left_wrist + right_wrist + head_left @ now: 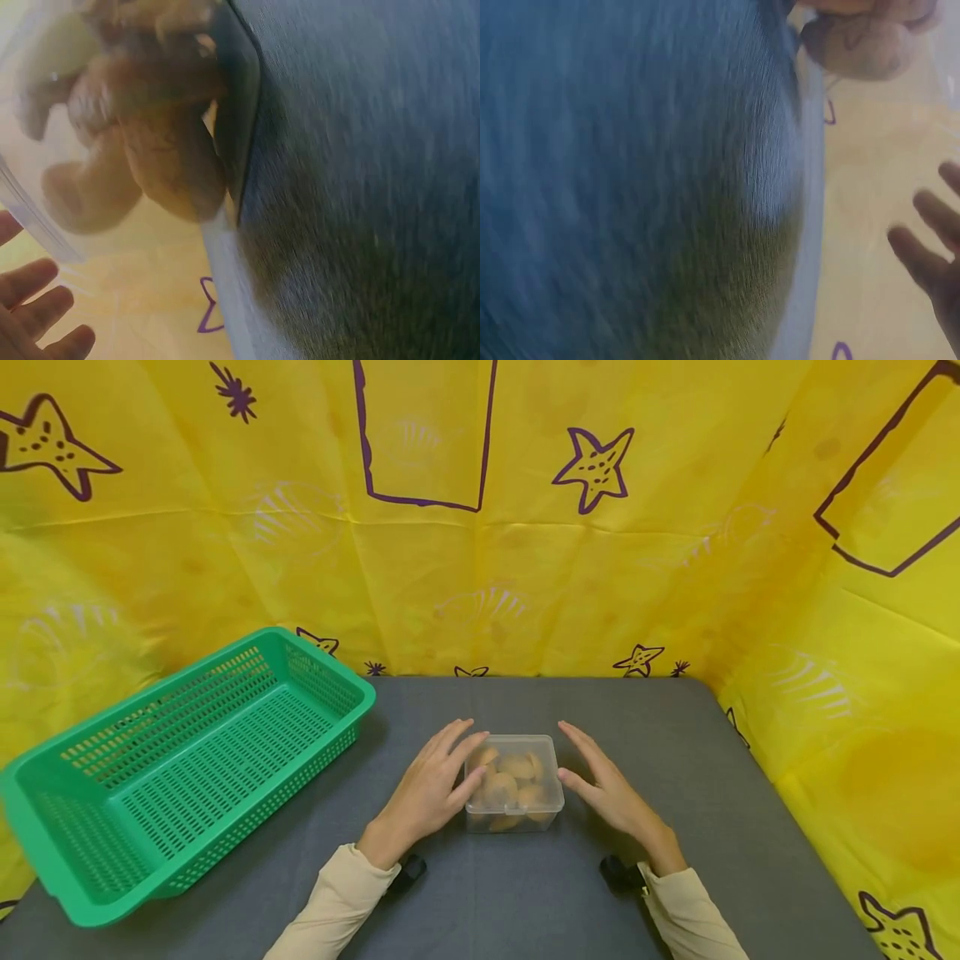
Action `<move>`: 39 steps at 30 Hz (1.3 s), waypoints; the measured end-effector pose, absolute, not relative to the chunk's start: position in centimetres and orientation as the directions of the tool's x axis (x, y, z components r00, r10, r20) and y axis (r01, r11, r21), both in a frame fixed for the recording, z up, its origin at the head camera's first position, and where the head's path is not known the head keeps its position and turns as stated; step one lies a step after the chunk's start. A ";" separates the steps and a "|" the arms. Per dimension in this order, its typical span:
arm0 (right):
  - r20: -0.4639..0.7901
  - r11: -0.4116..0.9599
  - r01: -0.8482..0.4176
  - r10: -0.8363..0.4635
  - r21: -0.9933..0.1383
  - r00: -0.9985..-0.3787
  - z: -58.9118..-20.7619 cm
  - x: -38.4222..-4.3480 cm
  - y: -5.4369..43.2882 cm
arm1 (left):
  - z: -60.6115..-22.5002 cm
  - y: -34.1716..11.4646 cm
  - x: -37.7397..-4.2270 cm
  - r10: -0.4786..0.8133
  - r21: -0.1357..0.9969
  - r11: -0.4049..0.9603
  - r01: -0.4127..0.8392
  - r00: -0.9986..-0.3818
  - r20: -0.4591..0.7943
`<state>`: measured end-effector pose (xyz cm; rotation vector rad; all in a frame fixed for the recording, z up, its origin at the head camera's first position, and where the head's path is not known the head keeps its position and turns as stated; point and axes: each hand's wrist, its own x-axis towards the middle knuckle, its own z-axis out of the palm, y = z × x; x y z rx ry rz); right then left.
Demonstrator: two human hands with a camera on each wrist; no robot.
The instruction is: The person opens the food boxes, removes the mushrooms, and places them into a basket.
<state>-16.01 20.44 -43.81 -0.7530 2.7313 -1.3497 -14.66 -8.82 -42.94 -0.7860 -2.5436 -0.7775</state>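
A clear lidded plastic box [513, 823] stands on the grey cloth in the middle of the head view. Tan, rounded mushrooms [501, 790] show through its lid, and their caps and thick stems [169, 150] appear through the wall in the left wrist view. My left hand [423, 789] is at the box's left side, fingers extended and overlapping its left edge; whether it touches cannot be told. On the other side, my right hand [611, 789] has its fingers spread, thumb tip close to the box's right edge. Neither hand grips anything.
A large green perforated basket [262, 793] sits at an angle on the left of the grey-covered table [480, 902]. Yellow printed cloth [480, 593] hangs behind the table and along its right side. Dark wrist cameras [621, 874] are strapped under both wrists.
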 end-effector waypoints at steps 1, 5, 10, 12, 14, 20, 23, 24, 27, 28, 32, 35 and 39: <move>0.200 0.486 -0.416 -0.435 -0.769 -0.878 -43.9 -15.9 20.4 | -42.9 -8.7 -14.5 0.410 0.398 0.687 0.608 -0.776 0.479; 0.184 0.407 -0.408 -0.487 -0.817 -0.854 -44.1 -15.6 20.1 | -42.8 -8.3 -14.0 0.455 0.378 0.665 0.644 -0.751 0.479; 0.153 0.364 -0.379 -0.518 -0.851 -0.841 -44.5 -15.4 19.9 | -42.9 -8.1 -13.7 0.502 0.326 0.637 0.699 -0.697 0.512; 0.146 0.347 -0.368 -0.526 -0.863 -0.838 -44.6 -15.3 19.8 | -43.0 -8.0 -13.6 0.517 0.313 0.622 0.717 -0.677 0.524; 0.136 0.343 -0.356 -0.526 -0.869 -0.840 -44.6 -15.2 19.8 | -43.0 -8.0 -13.5 0.532 0.302 0.609 0.734 -0.660 0.531; 0.102 0.368 -0.322 -0.507 -0.872 -0.856 -44.8 -14.9 19.2 | -43.1 -7.6 -13.3 0.548 0.276 0.609 0.744 -0.646 0.532; 0.111 0.350 -0.318 -0.501 -0.881 -0.858 -45.0 -15.0 19.0 | -43.2 -7.4 -13.2 0.545 0.260 0.621 0.739 -0.646 0.534; 0.115 0.342 -0.318 -0.500 -0.884 -0.858 -45.1 -15.0 18.9 | -43.2 -7.3 -13.2 0.544 0.253 0.625 0.739 -0.644 0.537; 0.131 0.314 -0.320 -0.500 -0.894 -0.856 -45.3 -15.1 18.8 | -43.5 -7.1 -13.2 0.546 0.224 0.634 0.740 -0.633 0.549; 0.133 0.309 -0.321 -0.500 -0.895 -0.855 -45.3 -15.1 18.8 | -43.6 -7.0 -13.2 0.547 0.214 0.635 0.742 -0.628 0.554; 0.135 0.297 -0.315 -0.497 -0.901 -0.857 -45.6 -15.1 18.8 | -43.8 -6.9 -13.1 0.552 0.193 0.631 0.751 -0.610 0.569; 0.129 0.301 -0.307 -0.491 -0.903 -0.862 -45.7 -15.1 18.8 | -44.0 -6.8 -13.1 0.556 0.184 0.623 0.760 -0.596 0.579; 0.118 0.302 -0.292 -0.485 -0.908 -0.867 -45.8 -15.3 18.7 | -44.3 -6.5 -13.2 0.587 0.140 0.574 0.807 -0.525 0.616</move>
